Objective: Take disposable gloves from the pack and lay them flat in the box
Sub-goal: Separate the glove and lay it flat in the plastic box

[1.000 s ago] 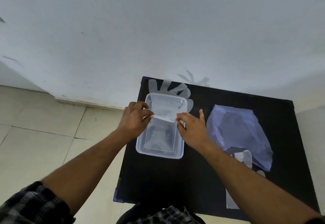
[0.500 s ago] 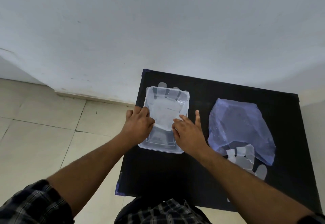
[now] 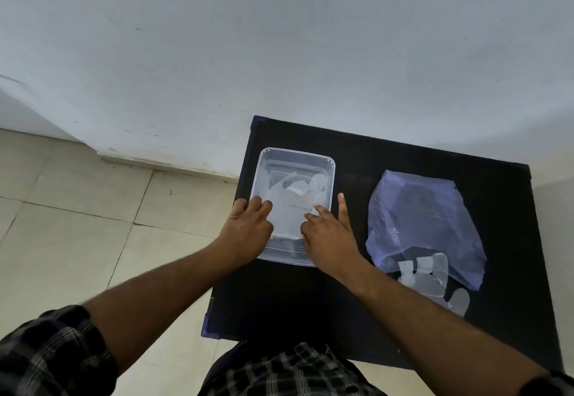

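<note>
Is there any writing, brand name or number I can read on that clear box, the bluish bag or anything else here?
None: no readable text anywhere in the head view.
Clear plastic box: no label or lettering shows.
Bluish plastic pack: plain, no print visible.
Disposable gloves sticking out of the pack: unmarked.
Glove in the box, pressed by the left hand and right hand: unmarked.
Black table: no signs.

A black table (image 3: 357, 302) stands against a white wall (image 3: 279, 38) on a tiled floor (image 3: 77, 209)
</note>
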